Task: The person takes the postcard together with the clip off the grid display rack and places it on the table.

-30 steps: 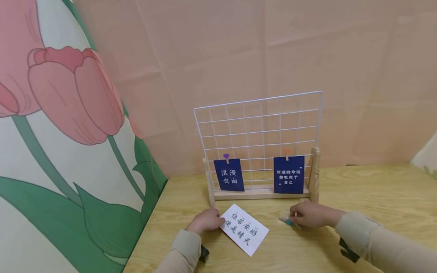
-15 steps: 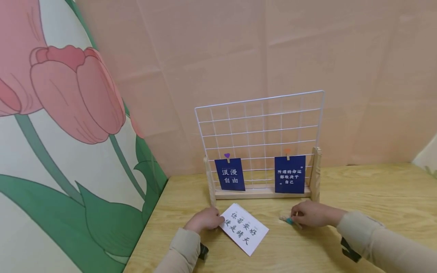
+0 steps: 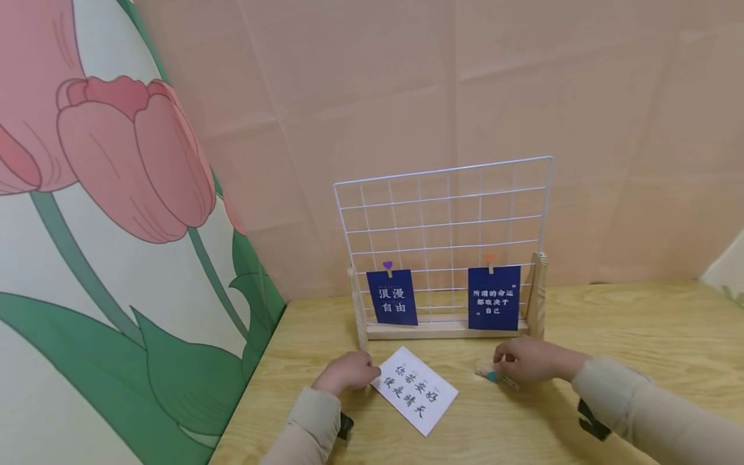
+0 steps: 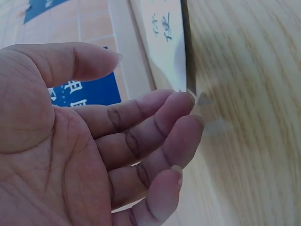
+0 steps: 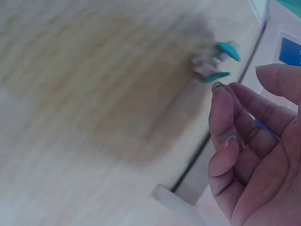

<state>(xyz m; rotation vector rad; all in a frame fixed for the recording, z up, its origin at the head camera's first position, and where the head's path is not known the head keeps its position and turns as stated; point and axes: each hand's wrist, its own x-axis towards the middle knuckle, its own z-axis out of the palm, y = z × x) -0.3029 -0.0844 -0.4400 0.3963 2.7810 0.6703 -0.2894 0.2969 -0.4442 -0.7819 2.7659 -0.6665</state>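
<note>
In the head view, a white card (image 3: 415, 392) with printed characters lies on the table in front of the grid rack. My left hand (image 3: 347, 372) is at its left corner. In the left wrist view the fingertips (image 4: 186, 101) touch that corner, and the thumb stands apart. My right hand (image 3: 529, 358) is just above a few small wooden clothespins (image 3: 491, 375) with teal decorations. In the right wrist view, these blurred clothespins (image 5: 207, 66) lie beyond the fingertips, with a gap between the thumb and the loosely bent fingers.
A white wire grid (image 3: 444, 226) stands in a wooden base (image 3: 442, 334) behind the card. Two dark blue cards hang on it: a left one (image 3: 392, 316) under a purple heart clothespin (image 3: 388, 266) and a right one (image 3: 494, 320) under an orange clothespin (image 3: 491, 260).
My right hand has loosened and lifted slightly from the clothespins, more of which now show. The left hand has barely moved at the white card.
</note>
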